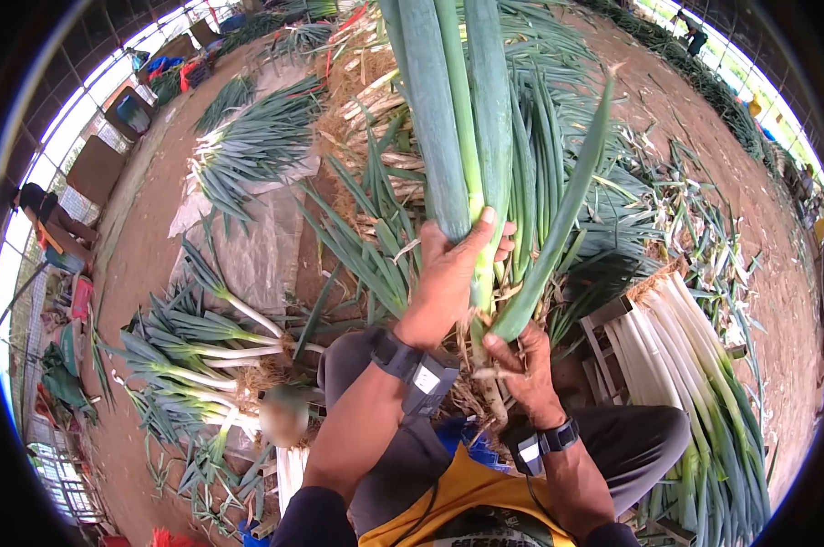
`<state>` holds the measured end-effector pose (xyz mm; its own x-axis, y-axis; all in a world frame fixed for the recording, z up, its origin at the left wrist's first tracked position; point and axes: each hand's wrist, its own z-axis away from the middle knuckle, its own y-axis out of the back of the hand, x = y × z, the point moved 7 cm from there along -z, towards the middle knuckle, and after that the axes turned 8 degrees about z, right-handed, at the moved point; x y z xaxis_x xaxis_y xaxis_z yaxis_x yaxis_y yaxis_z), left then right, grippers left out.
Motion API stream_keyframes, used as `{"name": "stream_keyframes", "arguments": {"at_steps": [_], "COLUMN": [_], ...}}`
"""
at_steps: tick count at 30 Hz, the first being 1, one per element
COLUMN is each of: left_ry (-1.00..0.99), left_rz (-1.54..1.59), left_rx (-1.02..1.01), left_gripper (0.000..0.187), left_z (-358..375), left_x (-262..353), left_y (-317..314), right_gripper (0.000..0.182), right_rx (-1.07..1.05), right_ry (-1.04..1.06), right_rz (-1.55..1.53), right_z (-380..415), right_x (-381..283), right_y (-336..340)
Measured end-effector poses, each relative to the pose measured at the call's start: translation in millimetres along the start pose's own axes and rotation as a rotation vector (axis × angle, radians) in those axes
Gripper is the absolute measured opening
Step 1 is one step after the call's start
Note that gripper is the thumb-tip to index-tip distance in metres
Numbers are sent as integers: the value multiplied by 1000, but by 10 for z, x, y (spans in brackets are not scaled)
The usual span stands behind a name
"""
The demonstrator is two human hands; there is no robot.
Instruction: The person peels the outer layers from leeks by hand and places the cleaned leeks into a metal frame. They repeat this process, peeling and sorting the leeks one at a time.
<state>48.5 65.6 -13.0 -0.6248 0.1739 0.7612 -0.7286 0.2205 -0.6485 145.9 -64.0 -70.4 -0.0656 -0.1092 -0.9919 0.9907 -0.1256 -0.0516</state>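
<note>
A large green onion stands upright in front of me, its thick leaves reaching past the top edge. My left hand is wrapped round its stalk, thumb across the front. Lower down, my right hand is closed at the base of an outer leaf, which leans away to the right from the stalk. Below the hands, the dirty root end hangs with dry brown skins. Some of the right fingers are hidden behind the leaf and stalk.
Cleaned green onions with white stems lie on a rack at right. Another pile lies at left, and a bundle rests on a sheet. Unpeeled onions heap ahead. A person stands far left.
</note>
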Motion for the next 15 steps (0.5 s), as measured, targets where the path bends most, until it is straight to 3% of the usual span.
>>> {"name": "stream_keyframes", "arguments": {"at_steps": [2,5,8,9,11,13,15], "left_ry": [-29,-26,-56,-68,-85,-96,-125], "left_rz": [-13,-11,4,7,12,17,-6], "left_rx": [0,-14,24,30,48,59,58], "left_gripper": [35,35,35,35,36,36,35], "left_z": [11,-6,-31,-52,-68,-45,-56], "left_x": [18,8,67,92,101,104,127], "left_y": [-4,17,74,87,113,103,131], "right_gripper": [20,19,21,21,22,23,25], "right_rx": [-33,-13,-59,-40,-14,-12,-71], "right_ry": [196,140,238,295,162,272,136], "right_rz": [247,29,274,173,54,111,-52], "right_z": [66,247,309,307,286,167,137], "right_x": [-12,-58,-38,-76,-197,-213,-66], "right_y": [58,63,143,119,126,124,68]}}
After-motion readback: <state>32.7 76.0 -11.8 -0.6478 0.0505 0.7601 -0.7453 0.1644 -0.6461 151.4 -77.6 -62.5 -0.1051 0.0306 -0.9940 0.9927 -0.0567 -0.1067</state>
